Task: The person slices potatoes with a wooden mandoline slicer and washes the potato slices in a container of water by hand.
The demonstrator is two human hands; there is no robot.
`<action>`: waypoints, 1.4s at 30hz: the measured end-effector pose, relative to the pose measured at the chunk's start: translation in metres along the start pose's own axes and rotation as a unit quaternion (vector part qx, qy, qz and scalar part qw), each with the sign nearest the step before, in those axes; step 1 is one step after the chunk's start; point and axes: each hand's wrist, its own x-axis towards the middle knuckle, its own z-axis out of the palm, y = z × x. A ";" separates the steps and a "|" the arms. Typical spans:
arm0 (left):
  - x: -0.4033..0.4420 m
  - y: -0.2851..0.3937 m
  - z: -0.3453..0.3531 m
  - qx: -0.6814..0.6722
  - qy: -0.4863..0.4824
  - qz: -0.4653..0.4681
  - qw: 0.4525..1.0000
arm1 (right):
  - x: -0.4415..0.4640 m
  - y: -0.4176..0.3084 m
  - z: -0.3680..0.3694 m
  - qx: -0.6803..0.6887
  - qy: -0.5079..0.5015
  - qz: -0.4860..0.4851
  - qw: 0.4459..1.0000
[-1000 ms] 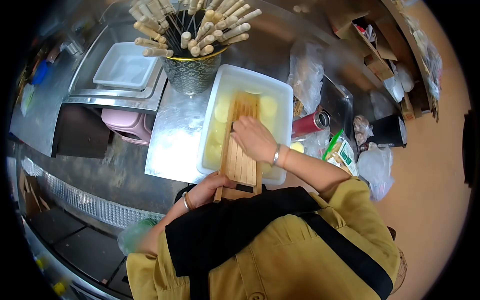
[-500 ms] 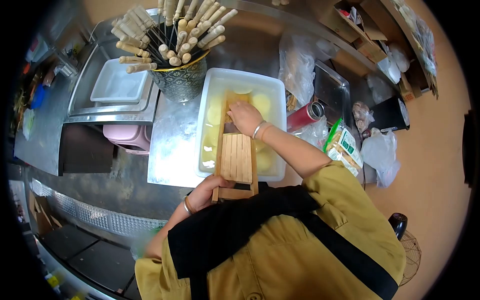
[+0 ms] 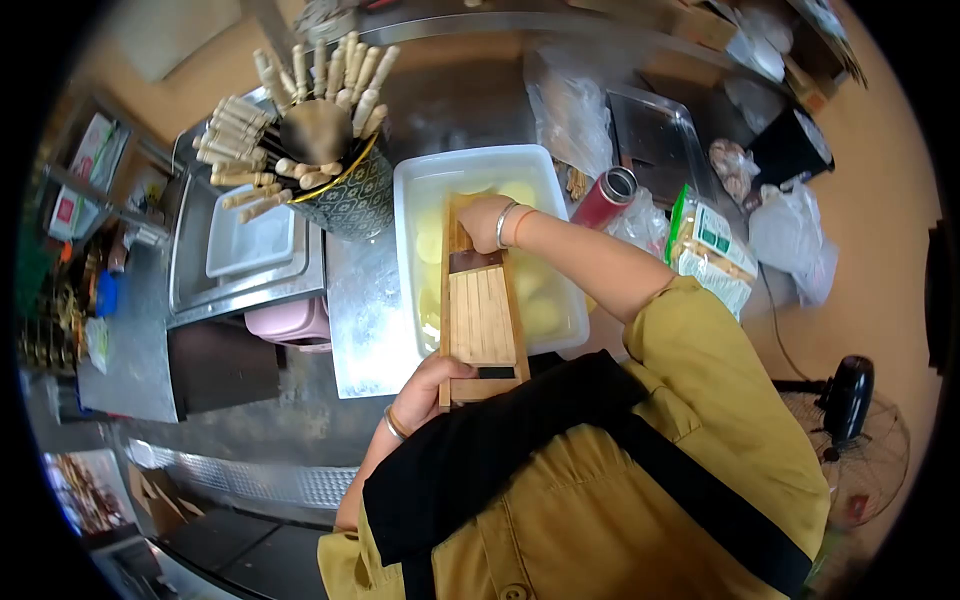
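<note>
A wooden mandoline slicer leans lengthwise over a white tub, its near end against my black apron. Several pale yellow peeled round vegetables, looking like potatoes, lie in water in the tub. My left hand is closed around the slicer's near left corner. On the far part of the slicer, beyond the dark blade strip, rests my right hand with curled fingers. Whatever lies under that palm is hidden.
Left of the tub stands a patterned bucket full of wooden-handled skewers. A sink holds a white tray. On the right are a red flask, a food bag and a black fan.
The view has turned, so the bucket and sink appear shifted and more of the fan shows. My right hand stays on the slicer's far part, slightly farther up it; my left keeps its hold.
</note>
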 end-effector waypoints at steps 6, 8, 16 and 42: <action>-0.014 0.018 -0.027 -0.064 0.000 0.019 0.998 | -0.040 0.053 0.027 0.274 0.265 0.031 0.924; -0.027 0.030 -0.045 -0.148 -0.054 0.034 0.987 | -0.077 0.063 0.031 0.345 0.324 0.038 0.880; -0.059 0.025 -0.066 -0.247 -0.091 0.060 0.963 | -0.135 0.082 0.104 0.217 0.466 0.129 0.848; -0.119 -0.016 -0.075 -0.289 -0.122 0.115 0.943 | -0.021 0.061 0.090 0.308 0.278 0.138 0.899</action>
